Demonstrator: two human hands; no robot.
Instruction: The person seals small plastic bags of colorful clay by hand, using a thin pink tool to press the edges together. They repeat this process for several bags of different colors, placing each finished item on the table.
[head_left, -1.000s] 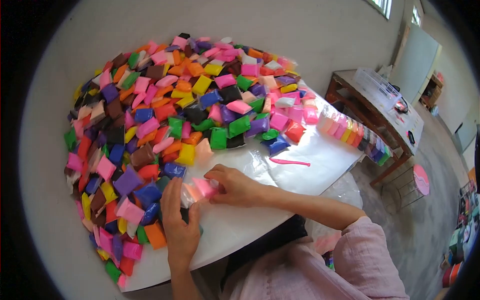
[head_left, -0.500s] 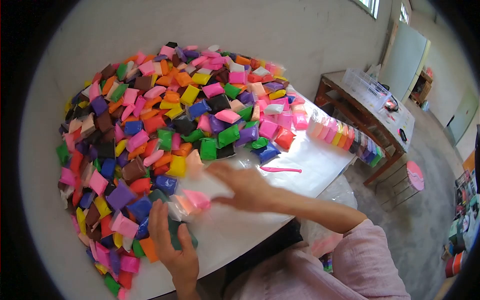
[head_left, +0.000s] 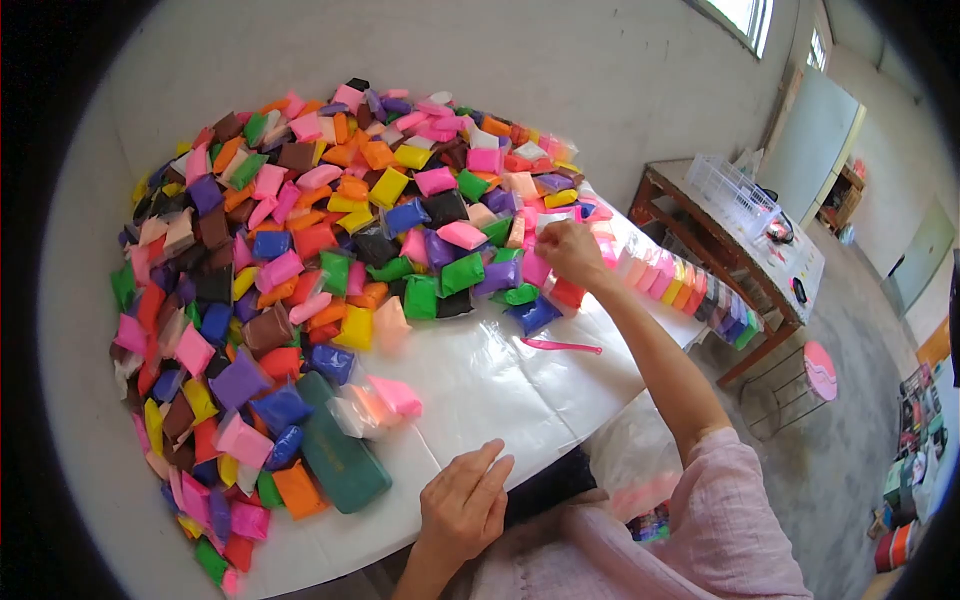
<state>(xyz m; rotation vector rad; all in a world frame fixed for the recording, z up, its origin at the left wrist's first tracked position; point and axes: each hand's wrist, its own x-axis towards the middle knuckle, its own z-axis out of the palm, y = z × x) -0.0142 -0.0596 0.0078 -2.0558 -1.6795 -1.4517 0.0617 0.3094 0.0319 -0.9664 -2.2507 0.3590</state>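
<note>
Your left hand (head_left: 462, 507) hangs empty, likely because your right hand (head_left: 570, 250), grip unclear, better reaches the far packets (head_left: 536, 268).

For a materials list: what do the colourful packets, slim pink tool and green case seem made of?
Colourful packets: probably glossy plastic film, from the highlights and creases; filling unclear.
Slim pink tool: likely smooth plastic, given its even, bright colour.
Green case: perhaps satin-finished plastic or coated metal; its smooth, even surface leaves that open.
</note>
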